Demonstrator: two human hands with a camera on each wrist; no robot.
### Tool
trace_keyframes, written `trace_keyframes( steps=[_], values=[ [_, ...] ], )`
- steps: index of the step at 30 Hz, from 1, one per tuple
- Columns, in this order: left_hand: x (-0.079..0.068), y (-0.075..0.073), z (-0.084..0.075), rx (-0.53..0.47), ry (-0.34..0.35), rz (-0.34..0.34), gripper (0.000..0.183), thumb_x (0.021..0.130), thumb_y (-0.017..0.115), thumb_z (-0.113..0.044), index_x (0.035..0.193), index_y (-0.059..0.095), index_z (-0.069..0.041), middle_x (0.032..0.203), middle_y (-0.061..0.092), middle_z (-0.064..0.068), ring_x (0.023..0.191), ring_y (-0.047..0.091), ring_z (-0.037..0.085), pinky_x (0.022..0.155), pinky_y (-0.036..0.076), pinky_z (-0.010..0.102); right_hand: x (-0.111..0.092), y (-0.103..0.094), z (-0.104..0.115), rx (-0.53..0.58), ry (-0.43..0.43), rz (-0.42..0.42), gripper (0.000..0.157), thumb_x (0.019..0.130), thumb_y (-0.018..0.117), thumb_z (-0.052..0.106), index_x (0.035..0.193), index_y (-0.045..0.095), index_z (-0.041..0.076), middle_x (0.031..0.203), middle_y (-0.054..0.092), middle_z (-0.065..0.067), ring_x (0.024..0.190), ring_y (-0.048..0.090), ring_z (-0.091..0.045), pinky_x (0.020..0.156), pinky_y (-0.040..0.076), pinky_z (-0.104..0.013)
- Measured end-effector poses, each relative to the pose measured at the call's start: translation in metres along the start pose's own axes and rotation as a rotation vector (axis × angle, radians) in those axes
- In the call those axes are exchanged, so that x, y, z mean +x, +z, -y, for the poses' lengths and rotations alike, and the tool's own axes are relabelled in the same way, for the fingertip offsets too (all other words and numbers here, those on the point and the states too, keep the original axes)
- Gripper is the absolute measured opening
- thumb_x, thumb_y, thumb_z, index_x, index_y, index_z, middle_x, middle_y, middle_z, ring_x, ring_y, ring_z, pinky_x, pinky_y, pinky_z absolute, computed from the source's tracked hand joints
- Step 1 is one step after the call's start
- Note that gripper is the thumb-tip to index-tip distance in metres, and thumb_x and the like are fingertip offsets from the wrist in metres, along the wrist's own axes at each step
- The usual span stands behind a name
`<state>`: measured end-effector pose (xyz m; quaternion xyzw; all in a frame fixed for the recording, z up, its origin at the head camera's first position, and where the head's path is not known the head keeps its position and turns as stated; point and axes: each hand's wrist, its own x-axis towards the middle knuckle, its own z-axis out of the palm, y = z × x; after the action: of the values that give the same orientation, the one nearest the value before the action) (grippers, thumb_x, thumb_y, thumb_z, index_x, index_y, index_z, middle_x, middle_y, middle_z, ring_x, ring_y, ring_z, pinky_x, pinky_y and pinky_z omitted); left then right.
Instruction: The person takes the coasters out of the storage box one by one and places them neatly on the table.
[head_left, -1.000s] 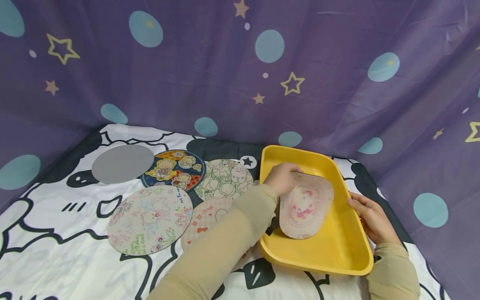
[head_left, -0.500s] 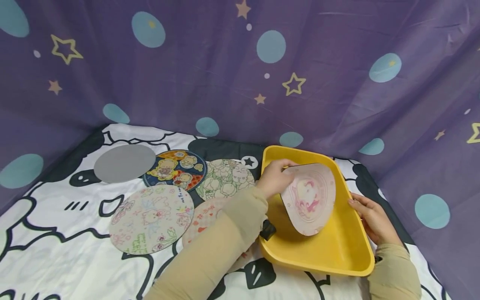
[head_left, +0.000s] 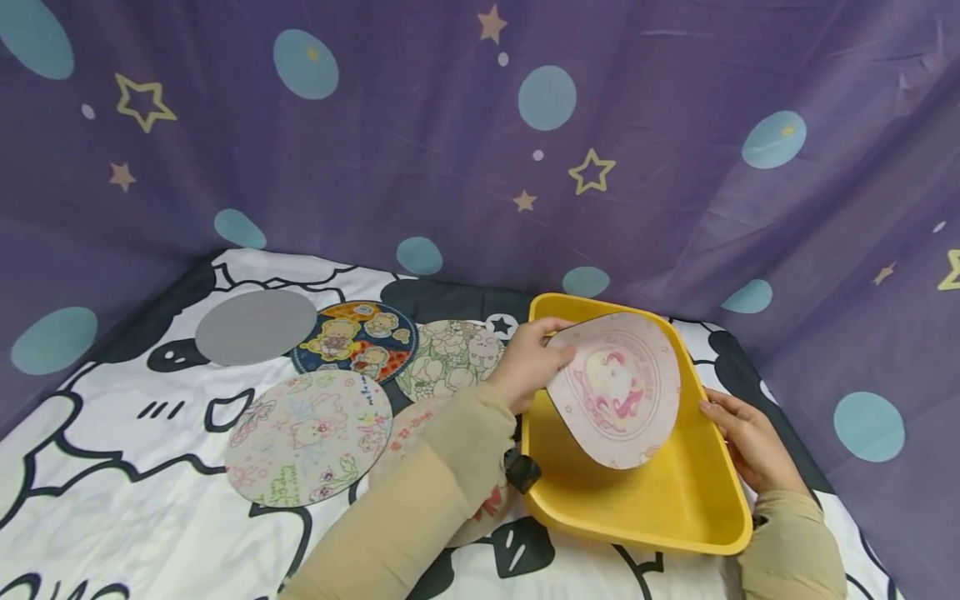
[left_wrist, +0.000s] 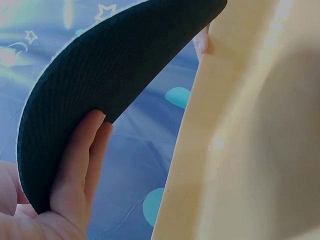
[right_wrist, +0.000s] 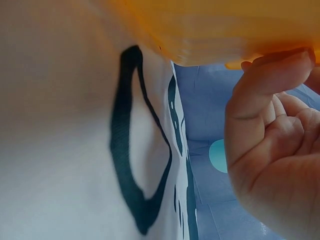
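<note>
A round pink mouse pad (head_left: pixel 618 387) with a unicorn print is raised and bent above the yellow plastic bin (head_left: pixel 637 504). My left hand (head_left: pixel 528 360) pinches its left edge. In the left wrist view, fingers (left_wrist: pixel 75 170) lie against the pad's dark textured underside (left_wrist: pixel 110 70), the thumb partly hidden on the other side. On the bin's right side, my right hand (head_left: pixel 753 437) holds the rim. The right wrist view has the curled index finger (right_wrist: pixel 250 115) of this hand against the bin's yellow wall (right_wrist: pixel 215 35).
Several round pads lie left of the bin: plain grey (head_left: pixel 257 327), navy with bears (head_left: pixel 352 342), green floral (head_left: pixel 450 358), and white with drawings (head_left: pixel 307 437). My left sleeve (head_left: pixel 420 508) partly covers a pink checked pad (head_left: pixel 386 433). A purple curtain (head_left: pixel 450 150) hangs behind.
The mouse pad has come up off the bin's floor and tilted towards the camera, as my left hand drew slightly left. My right hand stays on the rim.
</note>
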<state>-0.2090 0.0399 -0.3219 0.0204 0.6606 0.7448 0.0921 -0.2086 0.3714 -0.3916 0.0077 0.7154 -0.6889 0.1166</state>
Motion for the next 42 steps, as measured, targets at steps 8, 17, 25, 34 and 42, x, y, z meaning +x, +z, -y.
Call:
trace_keyframes(
  steps=[8, 17, 25, 34, 42],
  values=[
    [-0.005, -0.026, -0.001, -0.112, 0.007, -0.057, 0.037, 0.097, 0.057, 0.0, 0.134, 0.056, -0.004, 0.121, 0.064, 0.019, 0.08, 0.065, 0.013, 0.071, 0.058, 0.023, 0.002, 0.0, 0.002, 0.012, 0.031, -0.002, 0.014, 0.102, 0.057, 0.022, 0.109, 0.064, 0.031, 0.099, 0.072, 0.01, 0.079, 0.068, -0.008, 0.071, 0.059, -0.023],
    [-0.012, -0.042, 0.004, -0.198, 0.053, -0.087, 0.037, 0.097, 0.056, 0.003, 0.133, 0.056, 0.0, 0.129, 0.061, 0.021, 0.085, 0.064, 0.014, 0.067, 0.056, 0.022, 0.002, -0.001, 0.002, 0.015, 0.038, 0.007, 0.016, 0.102, 0.055, 0.022, 0.108, 0.065, 0.033, 0.101, 0.072, 0.011, 0.081, 0.069, -0.008, 0.073, 0.06, -0.023],
    [-0.022, -0.054, 0.006, -0.207, 0.063, -0.117, 0.037, 0.096, 0.057, 0.004, 0.133, 0.055, 0.0, 0.126, 0.06, 0.023, 0.08, 0.064, 0.013, 0.064, 0.056, 0.023, 0.0, -0.003, 0.001, 0.029, 0.051, 0.008, 0.016, 0.103, 0.055, 0.022, 0.108, 0.065, 0.032, 0.102, 0.073, 0.011, 0.082, 0.07, -0.009, 0.074, 0.06, -0.024],
    [-0.028, -0.073, 0.011, -0.204, 0.043, -0.154, 0.038, 0.097, 0.056, 0.003, 0.135, 0.054, 0.0, 0.129, 0.058, 0.021, 0.083, 0.063, 0.011, 0.066, 0.055, 0.021, 0.0, -0.002, 0.002, 0.014, 0.06, -0.006, 0.013, 0.102, 0.057, 0.024, 0.108, 0.064, 0.033, 0.101, 0.072, 0.012, 0.08, 0.069, -0.008, 0.073, 0.059, -0.023],
    [-0.032, -0.088, 0.01, -0.209, 0.052, -0.195, 0.038, 0.096, 0.055, 0.005, 0.134, 0.053, 0.002, 0.126, 0.058, 0.02, 0.081, 0.063, 0.008, 0.066, 0.054, 0.019, 0.001, -0.002, 0.002, 0.005, 0.068, -0.008, 0.012, 0.102, 0.057, 0.025, 0.11, 0.062, 0.032, 0.101, 0.071, 0.012, 0.082, 0.068, -0.008, 0.074, 0.059, -0.023]
  ],
)
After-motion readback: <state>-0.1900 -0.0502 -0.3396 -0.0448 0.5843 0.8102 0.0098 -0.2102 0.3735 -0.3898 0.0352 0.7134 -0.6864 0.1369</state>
